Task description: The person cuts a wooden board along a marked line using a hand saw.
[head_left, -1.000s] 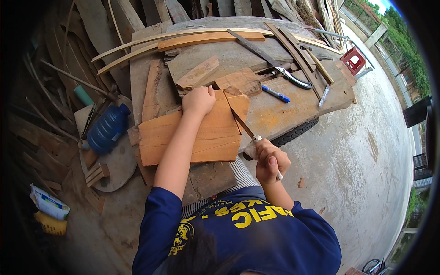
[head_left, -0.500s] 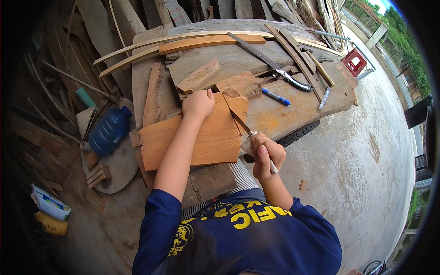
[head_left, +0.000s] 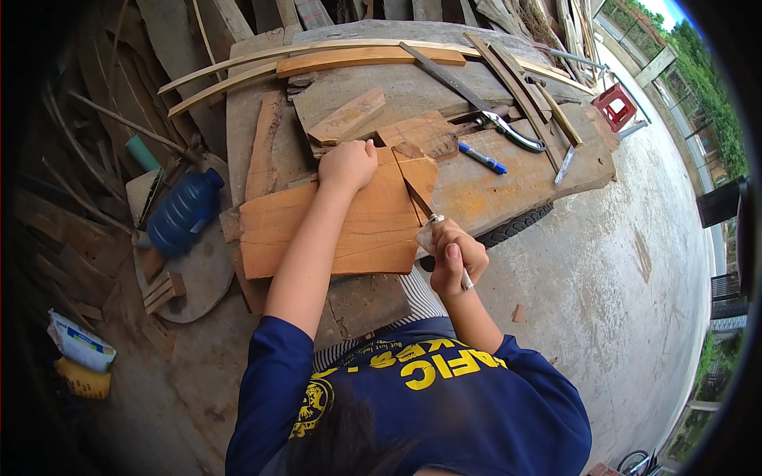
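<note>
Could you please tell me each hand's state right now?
Left hand: on the brown board; open or closed cannot be told.
Right hand: closed around a bladed tool's pale handle.

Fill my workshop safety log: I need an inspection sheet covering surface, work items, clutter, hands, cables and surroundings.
Surface: rough wooden bench, with an orange patch near the marker.
Work items: orange-brown board; saw blade in a cut near its right end.
Clutter: second saw, that marker, and a wood block beyond the board.
Hands: left hand rests on the board's far part, fingertips hidden; right hand grips the saw's handle.
Cables: nothing seen.
Surroundings: blue bottle at left, red stool at far right, concrete floor.
</note>
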`<state>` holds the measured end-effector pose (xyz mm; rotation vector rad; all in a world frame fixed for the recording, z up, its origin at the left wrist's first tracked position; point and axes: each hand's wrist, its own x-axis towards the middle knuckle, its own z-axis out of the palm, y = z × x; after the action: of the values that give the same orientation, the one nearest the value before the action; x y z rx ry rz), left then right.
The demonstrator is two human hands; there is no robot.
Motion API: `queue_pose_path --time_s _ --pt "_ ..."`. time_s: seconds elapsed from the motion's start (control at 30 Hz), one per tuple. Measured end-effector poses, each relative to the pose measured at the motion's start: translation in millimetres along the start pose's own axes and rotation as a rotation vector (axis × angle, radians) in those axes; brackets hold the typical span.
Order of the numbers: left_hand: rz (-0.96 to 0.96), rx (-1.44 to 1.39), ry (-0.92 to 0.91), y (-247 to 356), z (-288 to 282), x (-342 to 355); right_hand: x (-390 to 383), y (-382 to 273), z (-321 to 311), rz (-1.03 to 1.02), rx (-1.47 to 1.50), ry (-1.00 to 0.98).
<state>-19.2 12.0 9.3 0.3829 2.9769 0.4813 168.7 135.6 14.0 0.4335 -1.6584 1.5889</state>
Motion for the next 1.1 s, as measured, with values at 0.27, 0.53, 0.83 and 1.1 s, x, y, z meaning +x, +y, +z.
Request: queue_pose_path --time_s 0.27,0.53,0.83,1.1 --pt "-0.013 -0.017 0.01 -2.0 4.5 -0.6 15.1 -55.4 -4.7 0.1 0.151 0.0" --pt "-0.016 -0.003 -0.008 1.5 0.4 -0.9 8.5 -9.8 -7.7 0.143 0.159 0.114" --pt "-0.005 -0.019 0.013 -0.5 2.8 -3.0 1.9 -29.2 -6.0 -0.035 0.103 0.032" --pt "-0.047 0.012 0.017 0.5 1.2 -1.5 6.8 -46.3 -2.6 -0.02 0.073 -0.027"
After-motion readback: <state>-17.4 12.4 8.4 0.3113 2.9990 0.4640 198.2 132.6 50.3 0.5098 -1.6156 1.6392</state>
